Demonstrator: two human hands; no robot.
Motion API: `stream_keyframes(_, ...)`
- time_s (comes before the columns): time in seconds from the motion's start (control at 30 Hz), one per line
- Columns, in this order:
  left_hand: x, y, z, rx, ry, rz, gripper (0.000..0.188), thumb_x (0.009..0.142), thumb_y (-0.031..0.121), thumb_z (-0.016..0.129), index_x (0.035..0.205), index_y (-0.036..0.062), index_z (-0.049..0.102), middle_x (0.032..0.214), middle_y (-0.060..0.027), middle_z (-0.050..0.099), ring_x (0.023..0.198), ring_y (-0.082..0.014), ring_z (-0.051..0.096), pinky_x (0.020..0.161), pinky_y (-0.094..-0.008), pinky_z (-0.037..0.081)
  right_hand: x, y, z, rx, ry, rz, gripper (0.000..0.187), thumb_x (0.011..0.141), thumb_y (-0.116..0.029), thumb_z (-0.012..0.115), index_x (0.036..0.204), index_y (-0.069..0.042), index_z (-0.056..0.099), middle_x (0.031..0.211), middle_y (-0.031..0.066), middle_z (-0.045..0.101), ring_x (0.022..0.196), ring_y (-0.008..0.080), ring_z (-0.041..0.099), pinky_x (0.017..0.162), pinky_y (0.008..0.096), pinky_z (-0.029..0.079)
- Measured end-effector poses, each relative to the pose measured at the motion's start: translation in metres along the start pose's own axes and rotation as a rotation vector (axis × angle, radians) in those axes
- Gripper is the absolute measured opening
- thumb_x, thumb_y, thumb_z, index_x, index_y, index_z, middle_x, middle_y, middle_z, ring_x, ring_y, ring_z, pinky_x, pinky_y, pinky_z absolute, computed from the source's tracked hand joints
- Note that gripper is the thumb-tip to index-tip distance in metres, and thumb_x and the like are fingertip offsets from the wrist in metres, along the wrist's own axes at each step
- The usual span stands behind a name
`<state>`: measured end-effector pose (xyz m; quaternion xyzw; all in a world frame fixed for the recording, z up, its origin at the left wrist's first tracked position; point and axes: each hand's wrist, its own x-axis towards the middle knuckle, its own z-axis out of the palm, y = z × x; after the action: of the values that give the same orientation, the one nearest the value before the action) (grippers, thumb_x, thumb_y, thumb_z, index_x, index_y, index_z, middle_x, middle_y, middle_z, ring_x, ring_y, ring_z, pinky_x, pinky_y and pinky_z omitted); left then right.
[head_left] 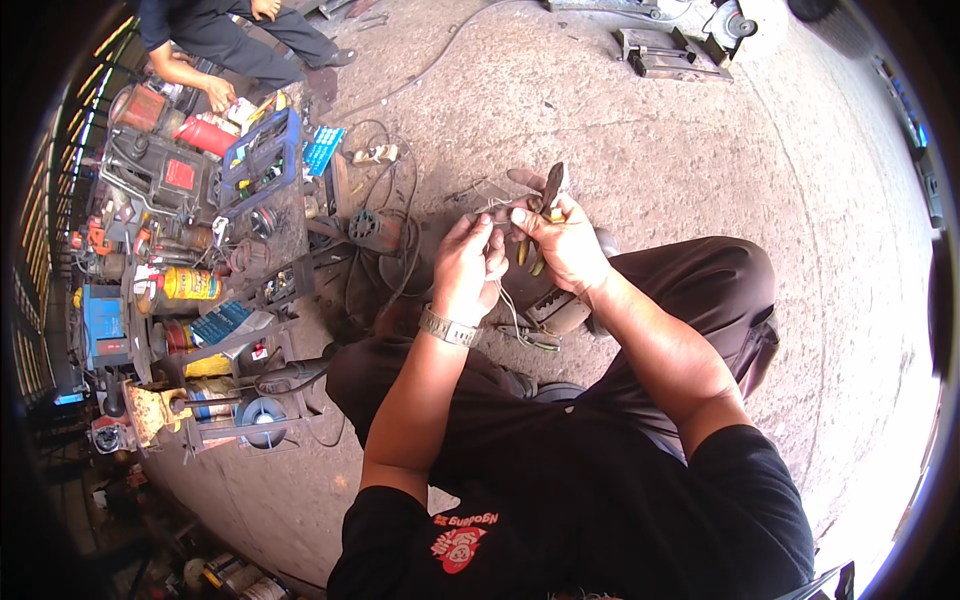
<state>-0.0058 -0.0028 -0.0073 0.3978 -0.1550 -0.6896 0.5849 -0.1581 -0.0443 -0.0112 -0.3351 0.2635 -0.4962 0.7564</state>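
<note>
In front of my crossed legs, my left hand is closed, its thumb and fingertips pinching a thin pale wire. My right hand is closed round a pair of pliers with yellow handles, their dark jaws pointing up and away from me. Its thumb and fingertips meet those of the left hand at the wire; the exact grip there is too small to tell. Below the hands hangs a pale cable, reaching down beside a grey slotted object near my feet, partly hidden by my hands.
A crowded bench at the left carries a blue tool case, a yellow can and several power tools. A corded motor-like tool lies beside it. A metal-framed machine stands far right. Another person's hand is over the bench.
</note>
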Motion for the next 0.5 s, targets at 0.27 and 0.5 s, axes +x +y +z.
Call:
stream_keyframes(0.27, 0.005, 0.038, -0.016, 1.088, -0.001, 0.627, 0.014, 0.102, 0.013, 0.06, 0.092, 0.0064, 0.066, 0.073, 0.004, 0.06, 0.061, -0.0027, 0.051, 0.051, -0.0195, 0.039, 0.004, -0.022, -0.017, -0.034, -0.084, 0.339, 0.025, 0.095, -0.003, 0.067, 0.12, 0.001, 0.063, 0.083, 0.0076, 0.066, 0.071, 0.0122, 0.059, 0.066, 0.0266, 0.05)
stream_keyframes(0.5, -0.002, 0.028, -0.017, 0.541, -0.059, 0.207, 0.009, 0.105, 0.013, 0.055, 0.1, 0.0074, 0.061, 0.081, 0.003, 0.061, 0.059, -0.0041, 0.05, 0.052, -0.0195, 0.038, 0.005, -0.021, -0.012, -0.094, 0.152, 0.316, 0.023, 0.095, -0.011, 0.07, 0.115, -0.002, 0.062, 0.088, 0.0089, 0.068, 0.069, 0.0132, 0.062, 0.06, 0.0279, 0.051)
